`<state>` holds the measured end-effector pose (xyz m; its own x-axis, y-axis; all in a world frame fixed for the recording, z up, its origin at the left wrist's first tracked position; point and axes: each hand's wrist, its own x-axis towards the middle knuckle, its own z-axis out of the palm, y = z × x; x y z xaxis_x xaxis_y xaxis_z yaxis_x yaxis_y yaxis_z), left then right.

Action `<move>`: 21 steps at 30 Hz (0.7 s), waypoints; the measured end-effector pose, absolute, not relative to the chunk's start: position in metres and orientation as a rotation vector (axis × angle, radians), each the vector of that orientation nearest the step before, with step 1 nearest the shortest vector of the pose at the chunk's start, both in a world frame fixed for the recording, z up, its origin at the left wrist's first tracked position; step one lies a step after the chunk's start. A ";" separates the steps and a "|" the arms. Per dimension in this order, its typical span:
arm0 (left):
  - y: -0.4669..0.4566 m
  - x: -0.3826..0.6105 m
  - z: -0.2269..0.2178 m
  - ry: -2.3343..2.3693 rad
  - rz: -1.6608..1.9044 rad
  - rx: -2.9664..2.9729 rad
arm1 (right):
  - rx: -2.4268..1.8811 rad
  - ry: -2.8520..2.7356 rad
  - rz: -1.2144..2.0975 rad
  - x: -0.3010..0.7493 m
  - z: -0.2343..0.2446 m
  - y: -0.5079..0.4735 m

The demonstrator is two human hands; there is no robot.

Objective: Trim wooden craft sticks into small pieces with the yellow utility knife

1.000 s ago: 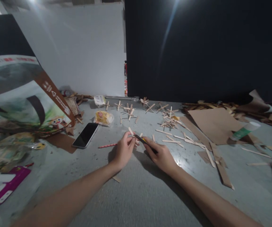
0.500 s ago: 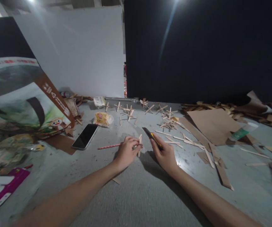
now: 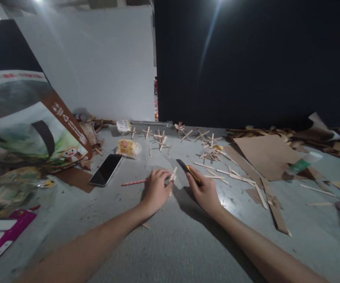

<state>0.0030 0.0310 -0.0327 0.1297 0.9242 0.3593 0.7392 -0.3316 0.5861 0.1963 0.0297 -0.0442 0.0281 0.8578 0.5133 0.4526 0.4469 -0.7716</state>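
Observation:
My left hand [image 3: 158, 190] is closed on a pale wooden craft stick [image 3: 173, 173], which slants up past the fingertips close to the tabletop. Whether one stick or two lie in those fingers is hard to make out. In my right hand [image 3: 204, 192] is a black and yellow utility knife [image 3: 193, 174], its dark blade out and pointing up and left. The blade is apart from the stick. A red-and-white striped pencil [image 3: 133, 182] lies at the left hand's knuckles, its far end hidden. Beyond the hands are several crossed-stick pieces [image 3: 161, 140].
Loose craft sticks [image 3: 237, 177] and brown cardboard [image 3: 268, 155] lie on the right, with a green-and-white glue stick [image 3: 304, 163]. On the left are a phone [image 3: 106, 169], a wrapped snack [image 3: 128, 148], a printed bag [image 3: 31, 125] and a purple object [image 3: 9, 236]. Boards stand behind.
The stick in my left hand has tilted further to the right, and the left fingers have shifted slightly left. My right hand has moved a little left with the knife.

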 end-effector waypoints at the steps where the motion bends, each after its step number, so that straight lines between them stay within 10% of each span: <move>1: 0.032 0.002 -0.033 1.622 1.000 2.136 | -1.169 -1.604 0.463 0.196 -0.044 0.029; 21: 0.027 0.005 -0.027 1.573 0.964 2.084 | -1.443 -1.828 0.416 0.197 -0.038 0.035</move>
<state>0.0053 0.0270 -0.0272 0.1492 0.9410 0.3037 0.6979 -0.3178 0.6419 0.1967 0.0351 -0.0376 -0.0758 0.9310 0.3571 0.6846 0.3090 -0.6601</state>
